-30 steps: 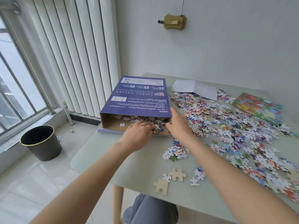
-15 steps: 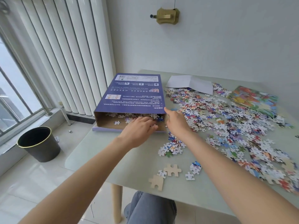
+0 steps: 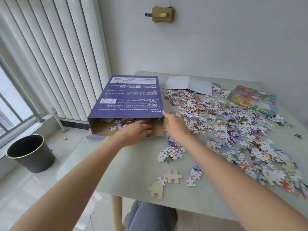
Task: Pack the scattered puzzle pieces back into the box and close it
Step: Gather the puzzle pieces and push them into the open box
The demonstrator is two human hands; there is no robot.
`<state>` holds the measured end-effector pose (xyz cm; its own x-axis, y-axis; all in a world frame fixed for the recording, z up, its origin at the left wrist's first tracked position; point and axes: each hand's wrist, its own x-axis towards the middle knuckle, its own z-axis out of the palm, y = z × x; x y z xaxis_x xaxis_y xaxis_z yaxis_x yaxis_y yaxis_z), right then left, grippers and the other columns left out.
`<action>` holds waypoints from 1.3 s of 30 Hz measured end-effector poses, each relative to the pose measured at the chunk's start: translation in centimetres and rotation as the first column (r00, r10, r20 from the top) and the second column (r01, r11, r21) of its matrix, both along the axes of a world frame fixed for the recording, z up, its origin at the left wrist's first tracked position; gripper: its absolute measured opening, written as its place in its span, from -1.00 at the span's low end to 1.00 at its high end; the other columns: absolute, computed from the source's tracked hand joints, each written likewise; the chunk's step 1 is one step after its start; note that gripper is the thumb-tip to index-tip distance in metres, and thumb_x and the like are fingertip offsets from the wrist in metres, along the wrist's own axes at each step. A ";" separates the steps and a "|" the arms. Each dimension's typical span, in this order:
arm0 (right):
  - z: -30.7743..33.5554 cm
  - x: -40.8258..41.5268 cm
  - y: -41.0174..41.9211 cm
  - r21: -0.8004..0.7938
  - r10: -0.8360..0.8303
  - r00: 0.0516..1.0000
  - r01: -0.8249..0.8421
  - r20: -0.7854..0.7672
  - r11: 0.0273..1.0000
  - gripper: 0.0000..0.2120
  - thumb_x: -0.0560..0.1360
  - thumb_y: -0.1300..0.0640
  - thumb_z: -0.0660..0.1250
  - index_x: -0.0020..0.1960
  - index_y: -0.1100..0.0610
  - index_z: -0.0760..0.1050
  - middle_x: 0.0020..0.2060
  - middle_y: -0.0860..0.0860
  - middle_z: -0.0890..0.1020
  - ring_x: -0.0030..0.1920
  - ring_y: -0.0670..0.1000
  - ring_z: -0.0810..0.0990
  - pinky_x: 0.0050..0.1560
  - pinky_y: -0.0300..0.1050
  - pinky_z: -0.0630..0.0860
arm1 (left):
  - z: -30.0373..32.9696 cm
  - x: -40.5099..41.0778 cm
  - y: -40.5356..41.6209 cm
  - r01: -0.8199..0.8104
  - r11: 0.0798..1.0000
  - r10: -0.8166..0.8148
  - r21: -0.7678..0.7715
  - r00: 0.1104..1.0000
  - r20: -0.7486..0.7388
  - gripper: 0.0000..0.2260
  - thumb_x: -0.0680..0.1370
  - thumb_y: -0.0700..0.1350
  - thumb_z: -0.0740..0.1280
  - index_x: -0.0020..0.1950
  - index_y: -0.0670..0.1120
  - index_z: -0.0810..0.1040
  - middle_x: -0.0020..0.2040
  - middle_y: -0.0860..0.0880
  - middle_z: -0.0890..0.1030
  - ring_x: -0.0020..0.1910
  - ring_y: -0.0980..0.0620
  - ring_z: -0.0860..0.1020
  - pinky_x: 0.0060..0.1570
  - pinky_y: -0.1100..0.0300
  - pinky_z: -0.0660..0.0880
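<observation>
Pale green table [image 3: 130, 167] against white wall; vertical blinds [image 3: 55, 52] upper left, black waste bin [image 3: 30, 153] on floor lower left. Purple puzzle box [image 3: 128, 99] centre frame, open end toward viewer. Left hand [image 3: 133, 133] reaches into opening, fingers relaxed among pieces. Right hand [image 3: 175, 125] at box's right corner, thumb on top edge; grip unclear. Loose puzzle pieces [image 3: 225, 125] spread right; white paper [image 3: 188, 85] and colourful picture sheet [image 3: 251, 100] behind.

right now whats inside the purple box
Loose puzzle pieces lie on the cardboard floor of the purple box, near its open end. The left hand reaches into the opening, fingers straight. The top panel covers everything deeper in, so how full it is cannot be seen.
</observation>
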<state>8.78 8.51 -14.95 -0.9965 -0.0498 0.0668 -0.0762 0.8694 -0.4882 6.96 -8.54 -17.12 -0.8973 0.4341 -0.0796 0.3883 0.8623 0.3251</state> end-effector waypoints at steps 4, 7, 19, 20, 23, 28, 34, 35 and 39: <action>-0.1 0.2 -0.3 -0.006 -0.007 1.000 0.007 0.007 1.000 -0.44 0.56 0.43 0.05 0.50 0.09 0.14 0.13 0.29 0.52 0.07 0.22 0.52 -0.08 -0.03 0.43 | -1.0 2.7 -1.8 -0.275 0.960 0.250 -0.059 0.929 -0.274 -0.69 0.62 0.07 0.06 0.22 0.04 0.51 0.24 -0.01 0.48 0.28 -0.09 0.37 0.25 0.01 0.28; -0.1 0.3 -0.5 -0.012 -0.013 1.000 0.013 0.021 1.000 -0.42 0.55 0.43 0.07 0.51 0.08 0.12 0.17 0.29 0.49 0.07 0.21 0.53 -0.10 -0.07 0.40 | -0.9 2.9 -1.7 -0.403 0.914 0.390 -0.058 0.908 -0.153 -0.63 0.58 0.19 0.02 0.26 0.09 0.44 0.32 -0.04 0.40 0.35 -0.15 0.28 0.30 -0.08 0.21; 0.3 0.3 -0.3 -0.005 -0.014 0.999 0.015 0.044 1.000 -0.43 0.56 0.44 0.04 0.51 0.08 0.11 0.10 0.25 0.54 -0.11 0.07 0.40 -0.20 -0.12 0.34 | -0.1 -0.1 -0.3 -0.295 0.949 0.289 -0.112 0.955 -0.065 -0.56 0.60 0.09 0.10 0.47 0.07 0.18 0.49 -0.05 0.18 0.49 -0.11 0.08 0.45 -0.17 -0.05; 0.3 0.3 -0.4 -0.004 -0.017 0.999 0.017 0.044 1.000 -0.43 0.56 0.43 0.04 0.51 0.08 0.11 0.11 0.26 0.53 -0.08 0.11 0.45 -0.18 -0.11 0.35 | -0.3 0.9 -0.4 -0.288 0.954 0.275 -0.085 0.951 -0.142 -0.59 0.61 0.07 0.09 0.44 0.03 0.25 0.45 -0.06 0.25 0.47 -0.10 0.14 0.44 -0.14 0.00; 0.4 0.6 -0.6 0.009 -0.024 0.998 0.024 0.055 1.000 -0.40 0.56 0.43 0.04 0.52 0.06 0.07 0.15 0.29 0.49 0.09 0.22 0.50 -0.12 -0.04 0.39 | -0.9 3.6 -0.8 -0.172 0.984 0.180 0.056 0.959 -0.218 -0.66 0.63 0.04 0.05 0.36 -0.01 0.39 0.36 0.00 0.39 0.37 -0.06 0.31 0.34 0.03 0.25; -0.1 1.4 -0.8 0.010 -0.023 0.999 0.022 0.048 1.000 -0.37 0.55 0.43 0.10 0.53 0.08 0.02 0.23 0.25 0.47 0.19 0.21 0.46 0.08 0.00 0.43 | -0.7 4.7 -1.4 -0.053 0.995 0.039 -0.090 0.988 -0.151 -0.56 0.60 0.19 0.01 0.45 0.11 0.25 0.48 0.09 0.25 0.47 0.04 0.20 0.40 0.09 0.16; -0.2 1.7 -0.7 0.020 -0.019 0.999 0.018 0.045 1.000 -0.35 0.54 0.41 0.14 0.53 0.07 0.02 0.25 0.23 0.46 0.25 0.20 0.41 0.15 0.01 0.41 | 0.4 1.5 0.0 -0.097 0.989 0.109 -0.113 0.989 0.104 -0.37 0.53 0.35 -0.08 0.53 0.09 0.03 0.55 0.06 -0.04 0.53 0.05 -0.11 0.48 0.00 -0.06; -0.1 1.7 -0.7 0.022 -0.017 0.999 0.016 0.043 1.000 -0.35 0.53 0.42 0.13 0.53 0.07 0.02 0.26 0.23 0.46 0.26 0.20 0.41 0.15 0.00 0.41 | 0.4 0.7 0.4 -0.095 0.990 0.108 -0.102 0.984 0.138 -0.36 0.53 0.35 -0.07 0.54 0.07 -0.01 0.56 0.05 -0.08 0.53 0.03 -0.16 0.48 0.00 -0.11; -0.2 1.5 -0.5 0.030 -0.019 0.999 0.018 0.043 0.999 -0.34 0.54 0.43 0.10 0.53 0.05 0.00 0.26 0.22 0.45 0.25 0.19 0.40 0.11 -0.02 0.41 | -0.4 -0.5 1.3 -0.127 0.989 0.136 -0.082 0.983 0.120 -0.36 0.55 0.32 -0.08 0.54 0.05 -0.11 0.55 0.05 -0.14 0.53 0.00 -0.20 0.49 -0.01 -0.17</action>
